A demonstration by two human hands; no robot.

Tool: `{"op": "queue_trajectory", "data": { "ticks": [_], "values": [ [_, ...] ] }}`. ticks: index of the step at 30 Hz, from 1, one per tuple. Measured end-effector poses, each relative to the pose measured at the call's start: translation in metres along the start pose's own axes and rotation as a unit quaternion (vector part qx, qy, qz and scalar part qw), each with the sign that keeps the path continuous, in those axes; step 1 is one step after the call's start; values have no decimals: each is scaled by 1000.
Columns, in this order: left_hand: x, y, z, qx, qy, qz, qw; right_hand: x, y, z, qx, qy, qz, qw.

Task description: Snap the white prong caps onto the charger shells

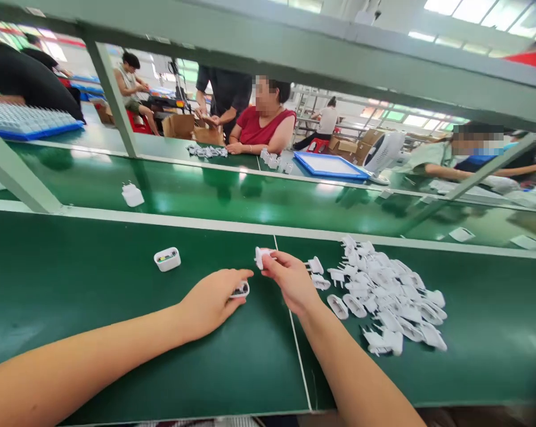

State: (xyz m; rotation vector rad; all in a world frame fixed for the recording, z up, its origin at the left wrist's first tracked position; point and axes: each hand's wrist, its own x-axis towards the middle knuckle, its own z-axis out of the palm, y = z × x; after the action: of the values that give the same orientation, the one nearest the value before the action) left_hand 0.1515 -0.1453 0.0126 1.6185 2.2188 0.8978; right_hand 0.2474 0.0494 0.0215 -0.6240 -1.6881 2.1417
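My left hand (214, 299) is closed around a white charger housing (241, 290), whose open end faces right and shows dark parts inside. Between the thumb and fingers of my right hand (292, 279) is a white plug cover (263, 258), held just above and to the right of that housing, apart from it. Another open charger housing (167, 259), with circuit parts showing, lies on the green bench to the left. Right of my right hand spreads a loose pile of white plug covers (387, 284), some with their pins showing.
Behind the bench's white rail (196, 224) runs a green conveyor belt (196, 190) carrying a white charger (132, 194). Slanted metal posts (111, 95) and an overhead beam (268, 44) frame the bench. Across the belt sit several people, near a blue-framed tray (330, 165) and a fan (383, 151).
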Motion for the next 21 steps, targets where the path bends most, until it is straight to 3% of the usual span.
{"op": "queue_trajectory", "data": {
  "ticks": [4, 8, 11, 14, 16, 18, 21],
  "values": [
    [3, -23, 14, -108, 72, -45, 991, -1, -2, 1, 51, -14, 64, 997],
    [4, -29, 10, -124, 53, -33, 990, 0, -1, 1, 98, -18, 88, 991],
    [6, -29, 9, -133, 47, -28, 990, -2, -1, 1, 54, -20, 50, 997],
    [9, -29, 12, -130, 56, -23, 990, -10, -3, 2, -89, -31, -59, 994],
    [10, -31, 15, -128, 66, -17, 989, -18, -5, 5, -213, -47, -154, 964],
    [10, -32, 16, -131, 71, -8, 989, -26, -6, 8, -324, -69, -224, 917],
    [11, -34, 16, -142, 68, -1, 988, -32, -6, 12, -441, -83, -273, 851]
  ]
}}
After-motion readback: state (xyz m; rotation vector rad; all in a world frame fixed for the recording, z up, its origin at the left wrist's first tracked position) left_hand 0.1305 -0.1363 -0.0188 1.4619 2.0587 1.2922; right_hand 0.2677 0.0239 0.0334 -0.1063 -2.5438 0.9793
